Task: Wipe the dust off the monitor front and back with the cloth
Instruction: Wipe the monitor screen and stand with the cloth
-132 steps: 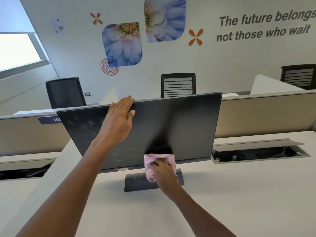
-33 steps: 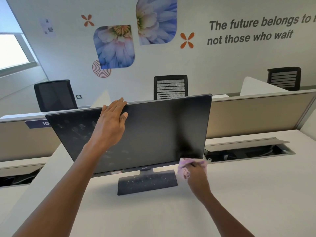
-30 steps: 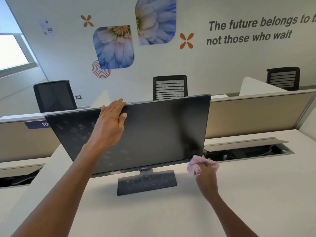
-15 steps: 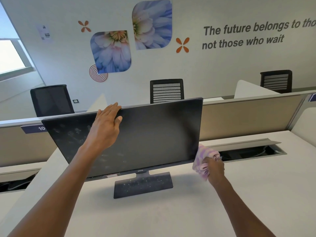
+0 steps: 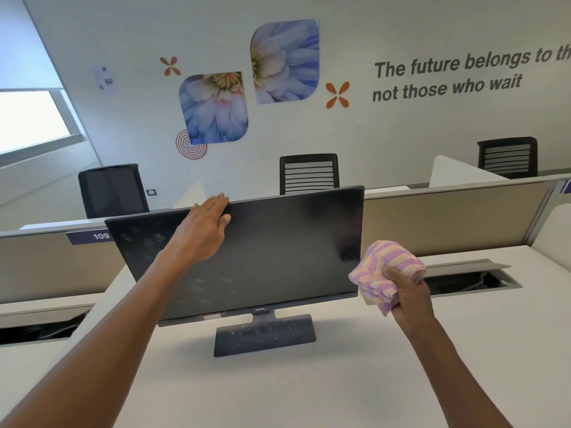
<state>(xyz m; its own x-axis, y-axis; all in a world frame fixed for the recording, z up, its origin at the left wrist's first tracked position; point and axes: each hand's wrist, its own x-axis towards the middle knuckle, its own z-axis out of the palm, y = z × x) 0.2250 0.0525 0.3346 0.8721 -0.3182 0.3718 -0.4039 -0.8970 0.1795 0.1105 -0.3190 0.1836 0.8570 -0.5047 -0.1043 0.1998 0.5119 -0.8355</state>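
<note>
My left hand (image 5: pixel 206 230) flat on BenQ monitor (image 5: pixel 278 248) top edge; my right hand (image 5: pixel 408 296) grips pink striped cloth (image 5: pixel 381 273) beside monitor's right edge, above white tabletop (image 5: pixel 340 381).

wall: pale grey-white (image 5: pixel 401 131), two blue flower decals (image 5: pixel 216 108), orange petal marks (image 5: pixel 337 94), red spiral (image 5: pixel 190 147), dark lettering "The future belongs to th… / not those who wait" (image 5: pixel 457 75), small notice sheet (image 5: pixel 105 78)
window: bright, far left (image 5: pixel 27 118)
chairs: three black office chairs behind partition (image 5: pixel 112 189) (image 5: pixel 309 173) (image 5: pixel 506 157)
partition: beige panel, grey top rail (image 5: pixel 448 217), tag "109" (image 5: pixel 100 236)
desk: white top (image 5: pixel 309 390), open cable tray at right (image 5: pixel 472 278)
light: daylight, even
</note>
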